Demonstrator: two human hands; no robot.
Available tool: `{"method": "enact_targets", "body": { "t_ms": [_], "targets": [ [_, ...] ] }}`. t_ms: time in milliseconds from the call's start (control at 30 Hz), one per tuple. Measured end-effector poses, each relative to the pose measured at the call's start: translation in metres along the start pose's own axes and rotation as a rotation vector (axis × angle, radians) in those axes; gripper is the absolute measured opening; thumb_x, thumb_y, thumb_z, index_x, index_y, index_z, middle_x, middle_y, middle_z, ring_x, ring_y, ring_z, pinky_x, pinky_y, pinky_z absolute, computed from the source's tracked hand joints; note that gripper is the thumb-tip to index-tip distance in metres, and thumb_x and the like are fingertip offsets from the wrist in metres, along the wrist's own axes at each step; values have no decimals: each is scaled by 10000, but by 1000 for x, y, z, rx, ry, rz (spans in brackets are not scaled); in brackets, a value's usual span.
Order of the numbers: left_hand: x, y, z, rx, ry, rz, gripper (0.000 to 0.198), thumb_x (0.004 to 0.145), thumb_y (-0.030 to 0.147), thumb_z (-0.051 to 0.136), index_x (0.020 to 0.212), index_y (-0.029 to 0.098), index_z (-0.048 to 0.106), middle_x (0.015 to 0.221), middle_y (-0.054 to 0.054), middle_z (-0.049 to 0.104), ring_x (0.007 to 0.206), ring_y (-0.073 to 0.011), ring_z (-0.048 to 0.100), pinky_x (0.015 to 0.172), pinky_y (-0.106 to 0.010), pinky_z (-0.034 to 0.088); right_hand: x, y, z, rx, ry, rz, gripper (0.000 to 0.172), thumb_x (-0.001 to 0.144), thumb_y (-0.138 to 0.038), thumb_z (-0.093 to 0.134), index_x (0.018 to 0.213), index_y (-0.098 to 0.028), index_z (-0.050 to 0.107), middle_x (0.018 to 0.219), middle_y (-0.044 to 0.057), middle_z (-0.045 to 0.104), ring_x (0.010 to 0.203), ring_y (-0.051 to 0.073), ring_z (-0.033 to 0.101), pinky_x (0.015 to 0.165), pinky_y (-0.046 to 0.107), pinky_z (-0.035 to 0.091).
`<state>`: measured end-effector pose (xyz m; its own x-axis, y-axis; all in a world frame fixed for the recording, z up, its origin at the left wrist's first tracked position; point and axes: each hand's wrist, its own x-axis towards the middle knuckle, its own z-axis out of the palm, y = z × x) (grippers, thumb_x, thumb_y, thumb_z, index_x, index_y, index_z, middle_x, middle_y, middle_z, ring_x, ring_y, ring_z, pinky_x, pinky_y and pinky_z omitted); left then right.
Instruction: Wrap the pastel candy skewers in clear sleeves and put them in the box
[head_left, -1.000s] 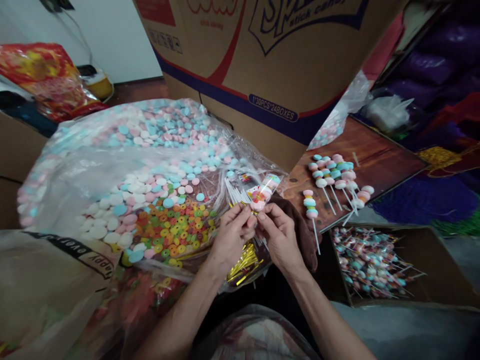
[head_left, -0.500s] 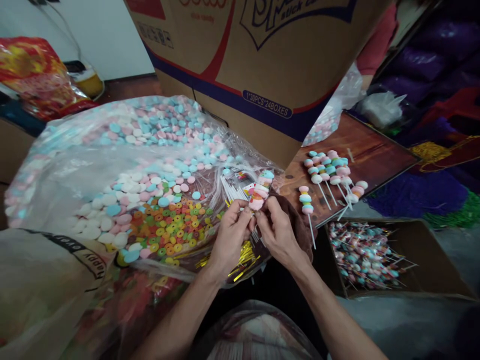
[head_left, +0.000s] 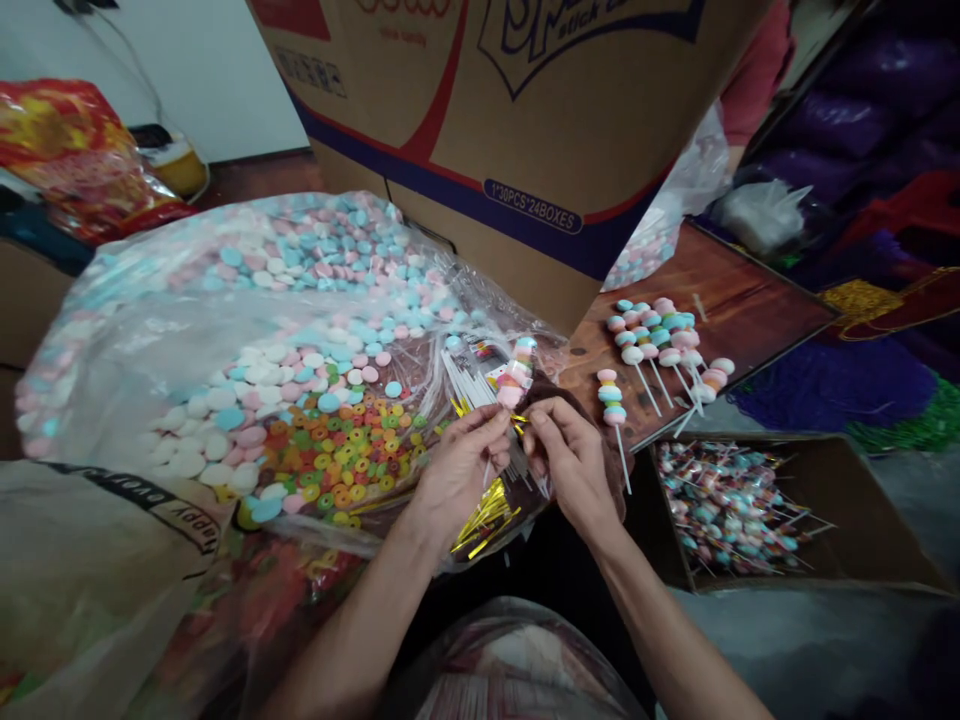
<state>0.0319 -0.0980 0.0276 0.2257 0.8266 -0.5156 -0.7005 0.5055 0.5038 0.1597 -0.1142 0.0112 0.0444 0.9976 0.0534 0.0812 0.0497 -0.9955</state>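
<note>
My left hand (head_left: 459,468) is closed in a pinch below a wrapped marshmallow skewer (head_left: 516,378), which points upward and away from me. At the neck of its clear wrapper is a gold twist tie (head_left: 518,421), and the fingers of my right hand (head_left: 571,462) are pinched on its right end. Under my hands lie a bunch of gold twist ties (head_left: 484,522) and a bundle of white sticks (head_left: 466,376). Colourful gummy rings (head_left: 346,447) are heaped left of my left hand, beside pink, white and blue marshmallows (head_left: 264,378) on clear plastic.
Several unwrapped skewers (head_left: 660,332) lie on the wooden table (head_left: 720,285), with a single skewer (head_left: 613,403) nearer my right hand. An open carton (head_left: 862,530) at right holds many skewers. A large cardboard box (head_left: 480,140) stands behind. A person's pink sleeve (head_left: 759,75) shows beyond it.
My right hand has drawn slightly away to the right from my left, and the gold tie now shows between them. The skewer has shifted a little left and down.
</note>
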Motion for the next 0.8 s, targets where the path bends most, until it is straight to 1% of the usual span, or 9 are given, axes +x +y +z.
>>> {"method": "enact_targets", "body": {
  "t_ms": [67,167,233,300,400,567,700,733,800],
  "targets": [
    [1,2,2,-68,19,-94,169,666,30,773,795,76,674,650,27,558,471,2,436,424,-101,340,-2,4,-4,-232,123,-282,131,950,-227,496,999,-212,617,798,19,614,656,127,584,585,254,494],
    [1,3,6,-138,51,-221,86,755,-2,675,784,76,653,634,28,544,440,2,429,394,-97,334,-1,9,-11,-552,148,-665,239,909,-112,531,1077,-210,669,975,89,664,893,183,645,776,320,540],
    [0,2,10,-171,54,-273,76,802,4,624,786,76,644,626,28,537,431,1,424,388,-96,337,1,11,-12,-653,166,-794,239,891,-80,547,1050,-203,678,953,92,674,870,187,649,769,325,544],
    [-3,0,13,-194,43,-289,76,820,19,614,795,85,641,630,29,540,431,-2,427,390,-101,340,2,10,-11,-688,221,-844,208,884,-71,553,1004,-196,668,911,87,675,831,186,644,738,323,541],
    [-6,-3,15,-164,-11,-227,78,794,41,664,796,117,646,631,39,547,447,-11,444,415,-112,358,2,5,-6,-679,258,-811,150,892,-77,531,933,-183,628,852,80,654,795,183,619,716,326,523],
    [-5,-4,21,10,-102,-131,124,796,234,723,887,155,695,762,-10,656,682,-105,606,668,-220,514,-2,-10,-3,-422,204,-521,125,921,-122,505,832,-191,560,789,26,594,733,147,575,687,294,485],
    [-10,5,24,260,-211,205,357,828,525,631,769,180,699,823,-48,674,847,-190,624,784,-302,521,0,-28,-8,-246,179,-369,115,923,-171,533,822,-192,582,775,-2,590,724,129,579,688,269,477],
    [-11,7,22,382,-201,274,410,841,564,593,733,183,696,846,-62,680,899,-210,623,816,-316,516,1,-31,-8,-234,182,-362,118,921,-176,535,818,-192,590,770,-4,591,720,128,578,686,267,476],
    [-11,9,16,618,-84,417,418,854,566,570,694,200,692,837,-68,684,933,-229,619,822,-328,513,3,-36,-6,-224,187,-374,126,915,-173,534,811,-191,603,776,1,599,730,130,582,693,269,478]
  ]
}}
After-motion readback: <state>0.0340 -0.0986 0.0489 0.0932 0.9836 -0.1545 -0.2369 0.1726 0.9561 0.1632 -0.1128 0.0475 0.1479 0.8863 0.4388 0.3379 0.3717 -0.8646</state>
